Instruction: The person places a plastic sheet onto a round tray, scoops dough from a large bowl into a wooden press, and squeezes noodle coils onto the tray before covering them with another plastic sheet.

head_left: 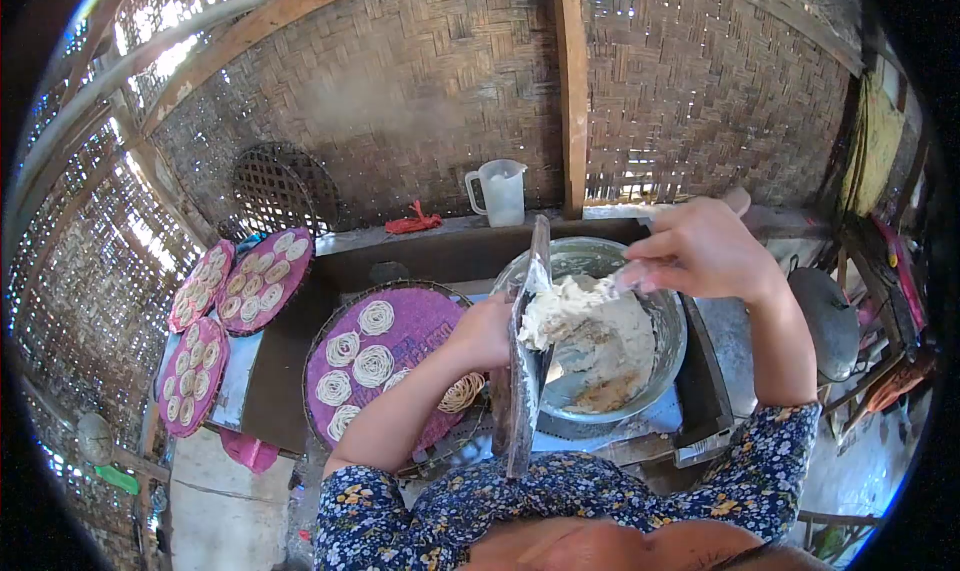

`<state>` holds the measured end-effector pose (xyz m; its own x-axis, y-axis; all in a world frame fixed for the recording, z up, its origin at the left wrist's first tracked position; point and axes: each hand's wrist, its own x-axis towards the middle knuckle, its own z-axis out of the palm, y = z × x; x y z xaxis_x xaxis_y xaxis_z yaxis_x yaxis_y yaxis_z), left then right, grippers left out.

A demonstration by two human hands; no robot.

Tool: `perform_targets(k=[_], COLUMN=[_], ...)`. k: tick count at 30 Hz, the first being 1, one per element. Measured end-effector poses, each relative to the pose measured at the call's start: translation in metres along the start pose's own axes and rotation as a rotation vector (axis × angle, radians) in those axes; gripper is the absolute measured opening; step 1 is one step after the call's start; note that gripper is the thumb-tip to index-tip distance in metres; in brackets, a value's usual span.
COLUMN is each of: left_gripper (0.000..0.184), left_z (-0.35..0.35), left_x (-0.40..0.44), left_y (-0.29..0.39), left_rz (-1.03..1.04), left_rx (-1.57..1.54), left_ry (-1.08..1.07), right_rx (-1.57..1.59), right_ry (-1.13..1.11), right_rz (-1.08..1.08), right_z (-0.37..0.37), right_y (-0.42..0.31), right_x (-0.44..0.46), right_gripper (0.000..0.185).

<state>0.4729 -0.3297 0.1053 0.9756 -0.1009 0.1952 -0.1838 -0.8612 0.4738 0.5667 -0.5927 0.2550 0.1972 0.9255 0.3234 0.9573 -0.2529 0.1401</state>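
Note:
My left hand (pixel 488 333) grips a wooden board-like tool (pixel 527 371), held upright on edge at the left rim of a large metal bowl (pixel 672 346). Pale, sticky dough (pixel 570 311) clings to the tool's opening and hangs over the bowl. More dough and some brown crumbly matter lie in the bowl. My right hand (pixel 690 256) is above the bowl's right side, fingers bent together and smeared with dough; whatever is between them is too small to name. Left of the bowl, a round purple tray (pixel 420 321) carries several coiled dough rounds (pixel 373 366).
A plastic measuring jug (pixel 502 193) and a red plastic bag (pixel 413 219) sit on the ledge behind. Smaller purple trays (pixel 262 281) with coils stand at the left. A dark pot (pixel 828 321) is at the right. A woven wall (pixel 400 101) rises behind.

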Motion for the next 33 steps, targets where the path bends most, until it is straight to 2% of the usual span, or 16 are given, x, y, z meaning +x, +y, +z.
perform_targets(k=[3, 7, 9, 10, 12, 13, 15, 18, 23, 27, 31, 32, 33], left_gripper=[0.044, 0.044, 0.044, 0.043, 0.042, 0.042, 0.041, 0.045, 0.046, 0.050, 0.047, 0.044, 0.043], left_z=[0.003, 0.002, 0.004, 0.006, 0.005, 0.001, -0.004, 0.000, 0.002, 0.015, 0.015, 0.017, 0.012], left_x=[0.004, 0.015, 0.017, 0.017, 0.015, 0.012, 0.008, 0.010, 0.014, 0.022, 0.027, 0.028, 0.026], left_y=[0.005, 0.003, -0.009, -0.016, -0.023, -0.025, -0.028, -0.024, -0.013, -0.010, -0.012, -0.020, -0.021], left_rz=[-0.009, -0.172, -0.155, -0.162, -0.242, -0.246, -0.247, -0.208, -0.138, -0.222, -0.265, -0.217, -0.220], left_rx=[-0.026, -0.168, -0.145, -0.119, -0.100, -0.130, -0.194, -0.122, -0.090, -0.005, 0.031, 0.094, 0.030], left_ry=[0.096, 0.148, 0.120, 0.101, 0.046, 0.105, 0.231, 0.197, 0.192, 0.115, 0.004, 0.027, 0.069], right_rx=[-0.221, -0.501, -0.647, -0.558, -0.394, -0.316, -0.259, -0.298, -0.241, -0.237, -0.298, -0.268, -0.239], right_ry=[0.111, 0.326, 0.406, 0.478, 0.448, 0.436, 0.540, 0.661, 0.471, 0.370, 0.388, 0.396, 0.405], right_rz=[-0.096, -0.243, -0.346, -0.371, -0.242, -0.179, -0.057, 0.013, -0.108, -0.178, -0.215, -0.197, -0.182], right_z=[0.002, 0.050, 0.055, 0.062, 0.052, 0.043, 0.012, 0.007, 0.014, 0.043, 0.064, 0.059, 0.053], right_y=[-0.034, -0.068, -0.074, -0.067, -0.050, -0.042, -0.032, -0.026, -0.027, -0.037, -0.047, -0.044, -0.041], right_x=[0.016, 0.021, 0.016, 0.015, 0.005, 0.001, -0.013, -0.010, -0.004, 0.008, 0.012, 0.009, 0.006], right_gripper=[0.022, 0.014, 0.013, 0.010, 0.010, 0.010, 0.013, 0.016, 0.013, 0.007, 0.004, 0.005, 0.005])
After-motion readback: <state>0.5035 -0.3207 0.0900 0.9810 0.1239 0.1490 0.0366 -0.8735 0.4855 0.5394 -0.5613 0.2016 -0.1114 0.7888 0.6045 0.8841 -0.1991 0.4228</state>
